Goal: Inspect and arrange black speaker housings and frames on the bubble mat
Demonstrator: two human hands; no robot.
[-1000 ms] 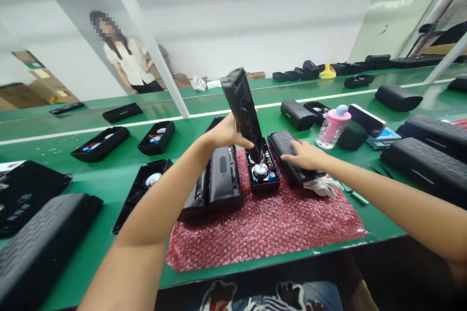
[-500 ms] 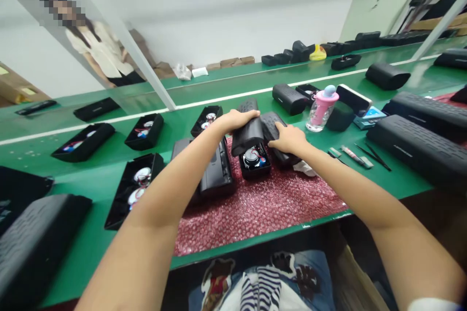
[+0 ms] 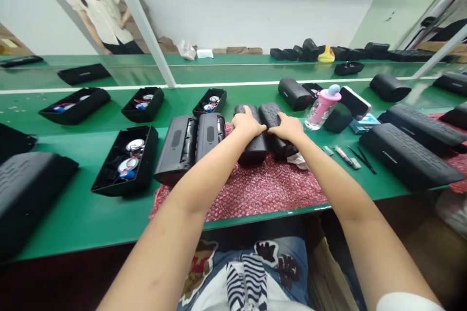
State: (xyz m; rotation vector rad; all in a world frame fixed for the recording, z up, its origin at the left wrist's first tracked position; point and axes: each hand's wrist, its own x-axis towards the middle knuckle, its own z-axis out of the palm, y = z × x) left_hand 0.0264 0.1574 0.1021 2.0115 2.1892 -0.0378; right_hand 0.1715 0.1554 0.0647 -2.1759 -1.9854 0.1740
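Two black speaker housings stand side by side on the pink bubble wrap (image 3: 270,188). My left hand (image 3: 248,124) lies over the left speaker housing (image 3: 253,151), thumb and fingers round its top and sides. My right hand (image 3: 288,127) grips the right speaker housing (image 3: 270,112) from its right side. The inside of the left housing is hidden beneath its black cover. Farther left, two more closed speakers (image 3: 210,133) rest against each other. A crumpled white piece (image 3: 298,160) lies below my right hand.
Open speaker shells (image 3: 126,163) with wired drivers stand to the left. On the right are a pink-lidded bottle (image 3: 323,107), a phone (image 3: 355,102), a blue box (image 3: 365,124), a tube (image 3: 345,156), tweezers (image 3: 363,159) and long speakers (image 3: 408,155). A person (image 3: 102,9) stands beyond the bench.
My left hand has lowered the tilted cover onto the open shell, hiding the driver and wires. My right hand stays on the right housing. The view has tipped downward.
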